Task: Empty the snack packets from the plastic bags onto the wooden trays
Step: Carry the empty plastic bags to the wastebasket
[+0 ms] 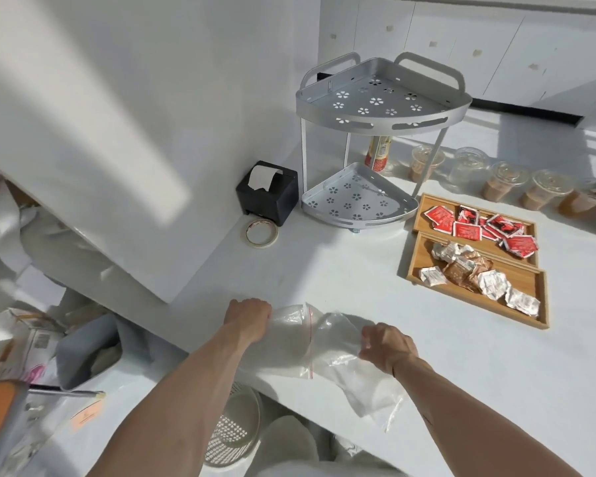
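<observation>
Snack packets (pixel 482 232) already fill both wooden trays (pixel 424 266) well right of the limp, seemingly empty plastic bags (pixel 324 342) at the counter's near edge, stretched sideways between the left hand (pixel 250 316) and right hand (pixel 387 346), each clutching an end.

Showing two bare forearms, no sleeves reaching the wrists. Wearing no watch, ring or glove on the left hand (pixel 250 316) or the right hand (pixel 387 346). Bearing a small dark mark on the right forearm, near the elbow.
</observation>
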Motion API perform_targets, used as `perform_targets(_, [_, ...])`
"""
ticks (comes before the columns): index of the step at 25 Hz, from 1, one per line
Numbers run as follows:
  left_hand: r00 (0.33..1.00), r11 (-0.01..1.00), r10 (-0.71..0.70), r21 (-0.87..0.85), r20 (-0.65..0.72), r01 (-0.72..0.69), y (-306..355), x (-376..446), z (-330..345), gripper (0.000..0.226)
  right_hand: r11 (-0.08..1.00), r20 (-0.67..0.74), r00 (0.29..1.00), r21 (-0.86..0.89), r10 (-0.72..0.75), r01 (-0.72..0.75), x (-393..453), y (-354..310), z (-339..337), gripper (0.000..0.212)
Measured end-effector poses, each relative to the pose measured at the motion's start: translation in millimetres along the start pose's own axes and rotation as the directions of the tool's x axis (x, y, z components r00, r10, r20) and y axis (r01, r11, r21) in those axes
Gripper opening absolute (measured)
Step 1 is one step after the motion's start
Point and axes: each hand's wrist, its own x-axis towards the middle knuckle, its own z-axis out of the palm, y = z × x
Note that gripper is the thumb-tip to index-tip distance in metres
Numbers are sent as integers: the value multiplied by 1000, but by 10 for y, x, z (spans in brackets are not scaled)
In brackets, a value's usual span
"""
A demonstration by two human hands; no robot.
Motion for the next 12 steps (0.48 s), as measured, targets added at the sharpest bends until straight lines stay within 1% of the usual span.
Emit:
perform_targets(3, [994,985,-102,-140,27,105,-33,-170,-7,24,1000,-3,1000,-7,-20,20,73,58,-157,25])
perform_targets(5, [985,959,-167,-226,37,171,-104,-315,9,24,998,31,998,-24,-55,56,133,36,-285,29])
perform_targets(6, [978,939,-205,-273,38,208,-155,-401,26,24,997,56,995,-3,-79,79,168,-6,-347,29])
perform_targets(9, [935,850,-351,-401,51,341,-337,-715,144,17,974,135,975,167,-175,152,243,-254,-447,20])
perform_targets(12, [867,716,-493,-533,73,452,-505,-1129,296,16,944,150,945,207,-290,256,228,-620,-452,12])
